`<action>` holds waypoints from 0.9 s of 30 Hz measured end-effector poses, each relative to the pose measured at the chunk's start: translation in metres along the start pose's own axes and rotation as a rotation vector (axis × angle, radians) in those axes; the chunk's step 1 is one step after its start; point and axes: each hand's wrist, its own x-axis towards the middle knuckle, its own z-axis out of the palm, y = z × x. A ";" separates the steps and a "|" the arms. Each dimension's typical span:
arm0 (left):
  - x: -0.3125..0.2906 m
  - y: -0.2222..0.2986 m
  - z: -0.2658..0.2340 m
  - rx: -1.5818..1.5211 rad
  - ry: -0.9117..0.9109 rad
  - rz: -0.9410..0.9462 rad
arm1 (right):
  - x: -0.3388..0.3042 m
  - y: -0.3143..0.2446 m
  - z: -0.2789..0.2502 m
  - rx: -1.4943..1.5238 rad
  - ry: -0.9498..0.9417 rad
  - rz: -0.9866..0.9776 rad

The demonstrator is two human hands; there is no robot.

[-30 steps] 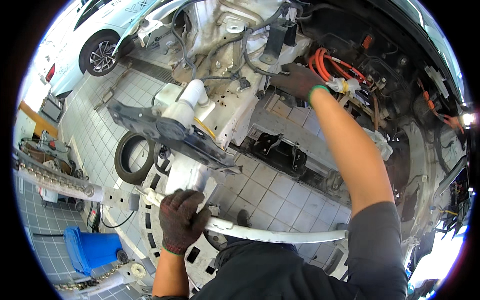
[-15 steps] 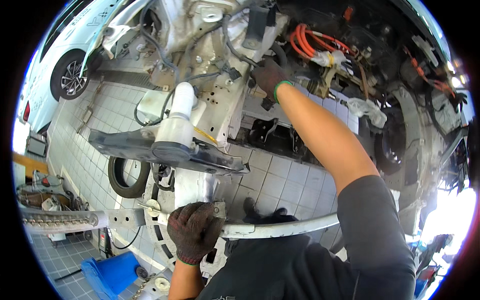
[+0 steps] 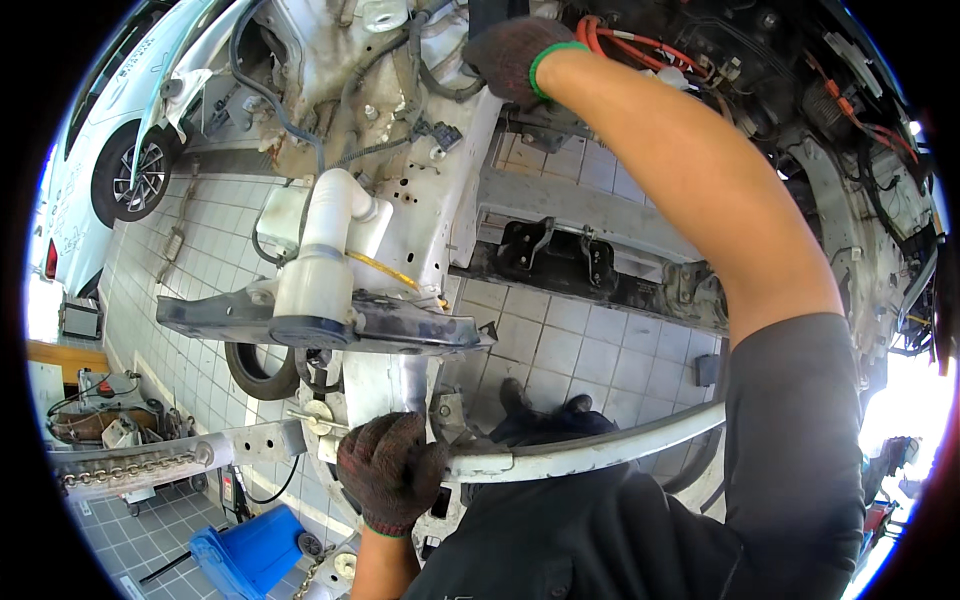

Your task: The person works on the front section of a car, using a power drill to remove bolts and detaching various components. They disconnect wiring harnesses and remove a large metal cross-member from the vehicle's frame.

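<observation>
My left hand [image 3: 393,472], in a dark knitted glove, is closed over the pale curved metal bar [image 3: 600,451] that crosses in front of my body. My right hand [image 3: 518,62], in a similar glove with a green cuff, is stretched far into the stripped car front. It is beside a dark bracket [image 3: 496,12] and the black hose [image 3: 456,94]; the back of the glove hides its fingers. Between the hands stand a white filler neck [image 3: 330,210] with its reservoir [image 3: 313,290] and a black crossmember [image 3: 420,330].
Orange cables [image 3: 640,45] run through the bay right of my right hand. A tyre [image 3: 262,375] lies on the tiled floor. At left are a chained steel arm [image 3: 140,462], a blue bin [image 3: 255,550] and a white car [image 3: 110,160].
My right hand has moved farther forward and slightly left, away from the lower hose area to the dark bracket. My left hand stays on the bar. The view has shifted slightly.
</observation>
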 end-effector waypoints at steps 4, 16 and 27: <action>0.000 -0.001 0.002 0.053 0.042 0.031 | 0.011 0.023 -0.029 -0.261 0.357 -0.206; -0.001 -0.001 0.006 0.103 0.059 0.030 | 0.033 0.006 -0.045 -0.203 0.494 -0.041; -0.003 0.004 0.004 0.048 0.059 -0.024 | 0.004 0.019 -0.036 0.114 0.468 0.505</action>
